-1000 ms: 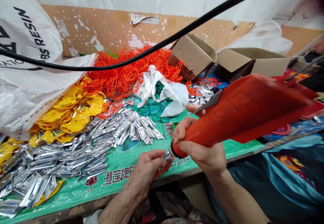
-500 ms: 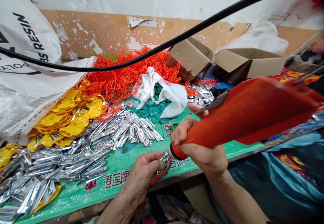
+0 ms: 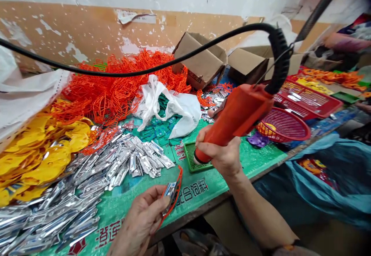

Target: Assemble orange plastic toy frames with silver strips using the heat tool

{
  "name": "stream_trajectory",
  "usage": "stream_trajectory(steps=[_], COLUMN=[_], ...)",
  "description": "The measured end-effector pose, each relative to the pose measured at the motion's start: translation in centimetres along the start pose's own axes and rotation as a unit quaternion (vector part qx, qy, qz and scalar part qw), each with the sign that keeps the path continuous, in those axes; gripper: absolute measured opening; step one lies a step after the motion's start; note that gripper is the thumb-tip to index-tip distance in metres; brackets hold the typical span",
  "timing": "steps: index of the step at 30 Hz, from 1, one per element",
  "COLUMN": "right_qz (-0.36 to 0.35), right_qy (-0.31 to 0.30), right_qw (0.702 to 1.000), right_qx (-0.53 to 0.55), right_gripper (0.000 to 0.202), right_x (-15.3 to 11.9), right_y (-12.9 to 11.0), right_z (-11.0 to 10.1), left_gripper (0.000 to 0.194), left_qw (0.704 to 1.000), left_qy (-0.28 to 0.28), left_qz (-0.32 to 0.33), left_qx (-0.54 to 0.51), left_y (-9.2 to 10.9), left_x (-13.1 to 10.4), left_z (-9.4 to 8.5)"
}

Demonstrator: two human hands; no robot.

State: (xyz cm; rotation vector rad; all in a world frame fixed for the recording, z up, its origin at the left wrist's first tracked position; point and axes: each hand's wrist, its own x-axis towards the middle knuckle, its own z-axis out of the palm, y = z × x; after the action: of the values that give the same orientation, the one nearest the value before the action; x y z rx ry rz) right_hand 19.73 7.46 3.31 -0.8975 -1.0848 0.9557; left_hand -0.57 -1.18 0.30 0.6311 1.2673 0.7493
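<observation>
My left hand (image 3: 142, 215) pinches a small silver metal piece (image 3: 170, 191) joined with a thin orange plastic strip (image 3: 179, 182) above the table's front edge. In my right hand (image 3: 222, 153) is an orange electric screwdriver (image 3: 233, 117), its body slanting down to the left. The driver's tip is over a small green basket (image 3: 189, 151), apart from the piece; whether it touches the basket's contents is hidden. A black cord (image 3: 130, 73) runs from the tool's top across the view. Silver metal plates (image 3: 116, 167) lie heaped left of my left hand.
Yellow plastic pieces (image 3: 43, 153) and tangled orange plastic frames (image 3: 116, 82) are piled behind the plates. A white bag (image 3: 188, 115) with green pieces stands mid-table. Cardboard boxes (image 3: 199, 61) and red baskets (image 3: 290, 126) sit farther right. A blue bag (image 3: 342, 171) hangs below the table's edge.
The screwdriver has come away from the piece in my left hand and stands more upright, over the green basket. My left hand, still holding the piece, has shifted left and down in view.
</observation>
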Motion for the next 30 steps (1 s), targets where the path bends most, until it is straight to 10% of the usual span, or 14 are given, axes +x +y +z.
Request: stream_trajectory(steps=[30], right_qz=[-0.006], right_qy=[-0.014], right_qw=[0.998], right_qx=[-0.063], right_gripper=[0.013], right_x=[-1.1], right_y=[0.1], right_z=[0.9], left_gripper=[0.036], left_qw=[1.0], left_qy=[-0.017], left_qz=[-0.002], left_qx=[-0.024], left_y=[0.3], left_x=[0.2], left_z=[1.1])
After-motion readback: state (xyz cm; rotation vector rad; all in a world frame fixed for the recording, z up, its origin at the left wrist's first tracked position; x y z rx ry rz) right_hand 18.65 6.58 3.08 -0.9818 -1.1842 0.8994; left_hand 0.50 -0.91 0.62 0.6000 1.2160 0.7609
